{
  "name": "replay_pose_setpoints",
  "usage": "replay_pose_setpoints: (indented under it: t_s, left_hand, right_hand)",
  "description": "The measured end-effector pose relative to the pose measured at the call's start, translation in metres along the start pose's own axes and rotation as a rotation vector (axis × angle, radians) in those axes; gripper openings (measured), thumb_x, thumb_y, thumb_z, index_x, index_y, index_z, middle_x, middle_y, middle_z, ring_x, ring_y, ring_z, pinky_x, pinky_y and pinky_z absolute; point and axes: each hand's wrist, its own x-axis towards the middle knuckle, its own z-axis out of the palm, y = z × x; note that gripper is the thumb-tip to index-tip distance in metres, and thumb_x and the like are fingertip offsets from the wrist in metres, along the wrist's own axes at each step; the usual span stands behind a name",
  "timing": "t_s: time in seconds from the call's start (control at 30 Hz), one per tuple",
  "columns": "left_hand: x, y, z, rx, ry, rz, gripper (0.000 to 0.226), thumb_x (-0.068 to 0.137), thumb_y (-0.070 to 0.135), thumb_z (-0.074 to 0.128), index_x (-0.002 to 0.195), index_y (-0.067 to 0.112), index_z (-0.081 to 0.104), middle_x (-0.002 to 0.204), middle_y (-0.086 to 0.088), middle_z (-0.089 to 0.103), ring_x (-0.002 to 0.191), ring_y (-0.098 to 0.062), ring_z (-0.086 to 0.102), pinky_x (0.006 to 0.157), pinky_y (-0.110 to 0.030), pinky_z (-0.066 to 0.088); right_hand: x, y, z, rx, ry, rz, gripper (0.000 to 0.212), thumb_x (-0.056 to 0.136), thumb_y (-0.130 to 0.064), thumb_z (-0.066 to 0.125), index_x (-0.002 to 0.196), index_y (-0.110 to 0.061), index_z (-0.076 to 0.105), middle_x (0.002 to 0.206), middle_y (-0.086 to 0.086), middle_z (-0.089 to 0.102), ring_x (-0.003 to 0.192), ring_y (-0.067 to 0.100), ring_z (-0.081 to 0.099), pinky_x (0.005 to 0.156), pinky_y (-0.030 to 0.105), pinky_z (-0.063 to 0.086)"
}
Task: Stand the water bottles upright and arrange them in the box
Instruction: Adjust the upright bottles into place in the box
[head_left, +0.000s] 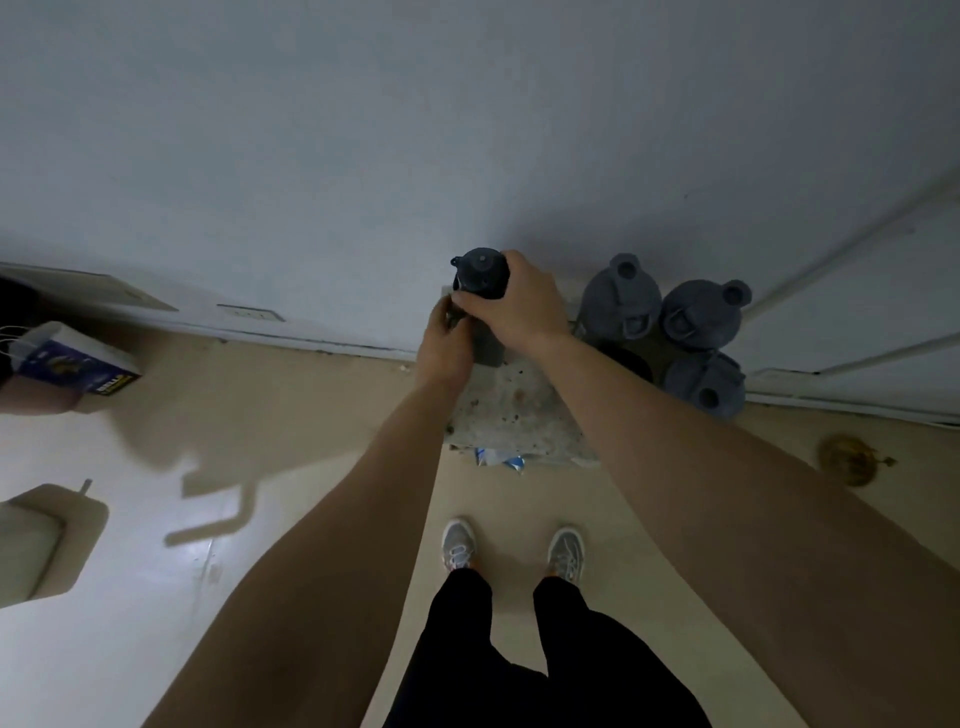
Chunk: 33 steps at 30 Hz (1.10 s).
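Observation:
A dark water bottle with a black lid stands upright at the far left of a stained, pale box on the floor by the wall. My right hand grips it just below the lid from the right. My left hand holds its body from the left. Three grey bottles stand upright on the right side: one at the back, one beside it, one nearer me. The box's right part is hidden behind my right forearm.
A white wall runs behind the box, and a door frame is at the right. A blue and white carton lies on the floor at the left. My feet stand just before the box. A brown stain marks the floor at right.

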Motion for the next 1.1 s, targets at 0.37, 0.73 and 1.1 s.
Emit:
replay_pose_setpoints:
  t_s: [0.37,0.73,1.1]
  left_hand:
    - [-0.009,0.006,0.046,-0.089,-0.123,0.0,0.07,0.08,0.014,0.055,0.148,0.018,0.037,0.127,-0.004,0.058,0.109,-0.021,0.06,0.093,-0.039,0.052]
    - [-0.008,0.011,0.052,0.013,-0.129,0.008,0.063,0.09,0.008,0.053,0.149,0.018,0.033,0.124,0.0,0.054,0.1,-0.018,0.057,0.083,-0.032,0.05]
    - [-0.012,0.016,0.053,0.119,-0.189,0.003,0.073,0.091,0.017,0.059,0.154,0.019,0.022,0.146,-0.012,0.049,0.121,-0.029,0.054,0.096,-0.037,0.046]
  right_hand:
    - [0.007,0.022,-0.054,-0.088,0.021,-0.031,0.055,0.075,-0.029,0.082,0.122,-0.01,0.059,0.121,0.006,0.064,0.102,0.018,0.059,0.08,0.02,0.041]
    - [0.003,0.027,-0.059,-0.055,0.038,-0.013,0.056,0.079,-0.026,0.08,0.127,-0.009,0.055,0.125,0.008,0.062,0.108,0.023,0.059,0.084,0.023,0.043]
    - [-0.005,0.026,-0.067,-0.115,0.002,-0.007,0.076,0.081,-0.029,0.08,0.143,-0.007,0.043,0.14,0.012,0.055,0.126,0.031,0.053,0.102,0.034,0.043]
